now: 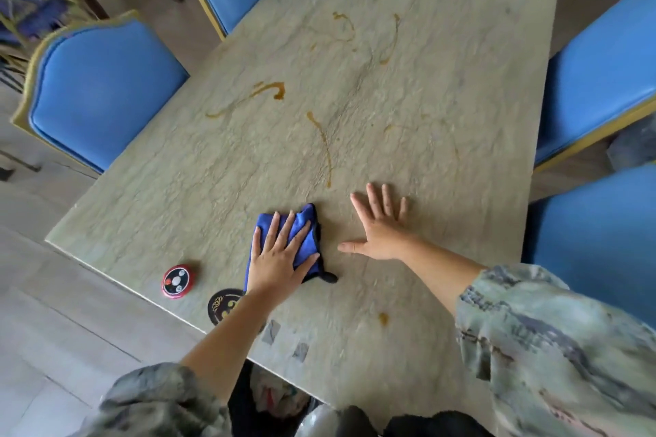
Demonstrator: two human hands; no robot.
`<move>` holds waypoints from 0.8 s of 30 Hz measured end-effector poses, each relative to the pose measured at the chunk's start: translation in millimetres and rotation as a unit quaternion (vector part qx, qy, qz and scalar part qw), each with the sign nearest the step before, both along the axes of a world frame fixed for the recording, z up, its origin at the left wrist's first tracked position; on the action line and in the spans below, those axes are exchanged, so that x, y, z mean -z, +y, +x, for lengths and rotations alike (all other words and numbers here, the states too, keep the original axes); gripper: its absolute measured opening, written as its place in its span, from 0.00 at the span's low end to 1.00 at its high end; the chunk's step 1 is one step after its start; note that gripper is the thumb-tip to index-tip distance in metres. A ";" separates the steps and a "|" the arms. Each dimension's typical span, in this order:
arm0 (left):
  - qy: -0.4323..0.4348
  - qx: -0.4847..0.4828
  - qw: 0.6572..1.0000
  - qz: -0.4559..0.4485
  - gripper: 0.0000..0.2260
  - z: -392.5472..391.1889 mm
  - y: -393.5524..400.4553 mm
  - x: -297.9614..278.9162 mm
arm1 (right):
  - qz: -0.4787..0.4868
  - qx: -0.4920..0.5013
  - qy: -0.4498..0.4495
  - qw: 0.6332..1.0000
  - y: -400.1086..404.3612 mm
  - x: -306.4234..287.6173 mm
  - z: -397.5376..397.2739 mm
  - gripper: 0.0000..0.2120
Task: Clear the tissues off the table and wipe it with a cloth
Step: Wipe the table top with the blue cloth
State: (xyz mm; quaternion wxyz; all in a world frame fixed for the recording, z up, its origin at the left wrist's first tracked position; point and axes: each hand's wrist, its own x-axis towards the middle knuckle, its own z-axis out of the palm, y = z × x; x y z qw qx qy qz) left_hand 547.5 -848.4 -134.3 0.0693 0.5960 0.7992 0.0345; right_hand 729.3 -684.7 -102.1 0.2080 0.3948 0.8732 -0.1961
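On the pale stone counter (pixel 443 46), streaked with brown stains (pixel 321 142), the left hand (pixel 280 255) pressed flat with spread fingers on the folded blue cloth (pixel 301 223) near the front edge, while the right hand (pixel 381 227) lay open beside it.

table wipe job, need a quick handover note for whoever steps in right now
Left hand: flat, pressing the blue cloth onto the table near its front edge.
Right hand: open, palm down on bare tabletop beside the cloth, holding nothing.
Done: no tissues visible on the table.
Left: brown streaks in the middle, on the left and at the far end, plus a spot near the front edge, are all unwiped.
Mind the red call button and black coaster left of the cloth.
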 end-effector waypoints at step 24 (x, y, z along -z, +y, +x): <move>-0.016 -0.023 1.000 0.005 0.28 -50.1 54.7 -1.4 | -0.023 0.007 0.013 1.000 -0.9 -2.3 -2.0 0.54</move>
